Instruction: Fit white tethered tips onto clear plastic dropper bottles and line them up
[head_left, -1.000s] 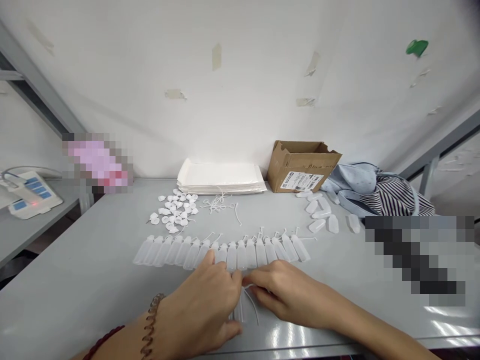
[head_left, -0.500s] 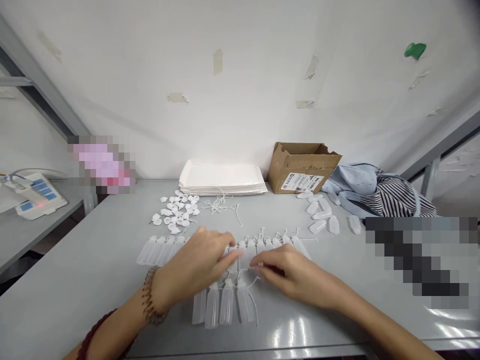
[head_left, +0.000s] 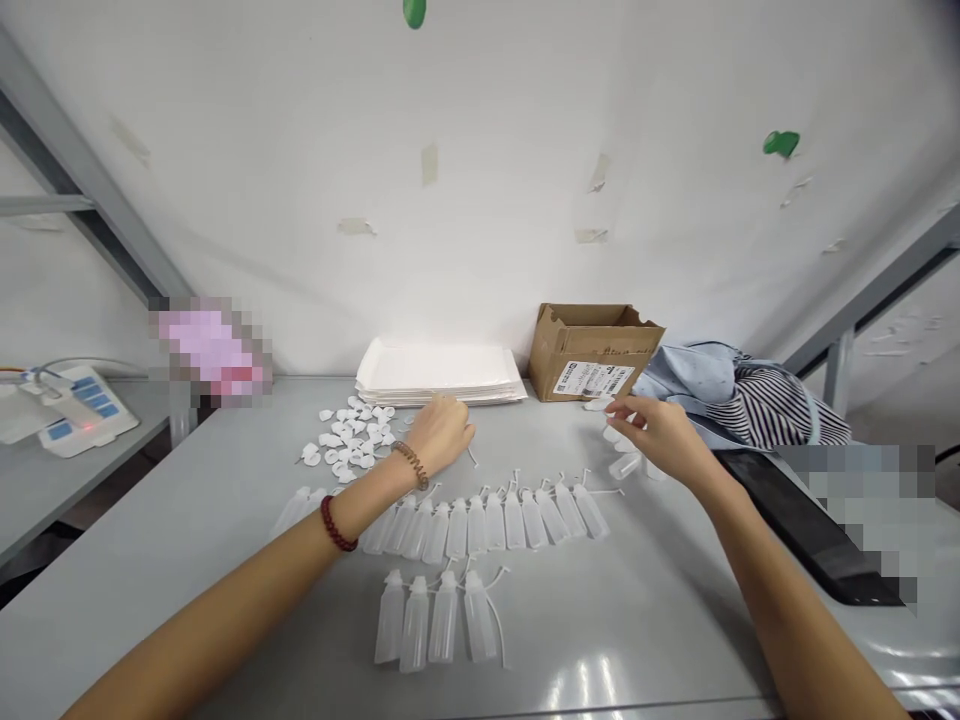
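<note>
My left hand (head_left: pixel 439 435) is over the pile of white strings (head_left: pixel 472 457) in front of the paper stack. Its fingers curl downward, and what they hold, if anything, is hidden. My right hand (head_left: pixel 652 435) reaches over the loose translucent bottles (head_left: pixel 625 465) at the right, thumb and forefinger slightly apart, nothing visible between them. A long row of small translucent bottles (head_left: pixel 476 525) with white strings at their necks lies across the table, partly behind my left forearm. Nearer me lie several more such bottles (head_left: pixel 445 620), also with strings.
White caps or tags (head_left: pixel 352 435) lie heaped at the left. A white paper stack (head_left: pixel 442 370) and an open cardboard box (head_left: pixel 592 350) stand against the wall. Blue and striped cloth (head_left: pixel 757 395) and a dark flat object (head_left: pixel 810 530) lie at the right.
Both hands have left the bottle row. The left moved away from me to the strings, the right moved to the loose bottles at the right. The view has tilted up.
</note>
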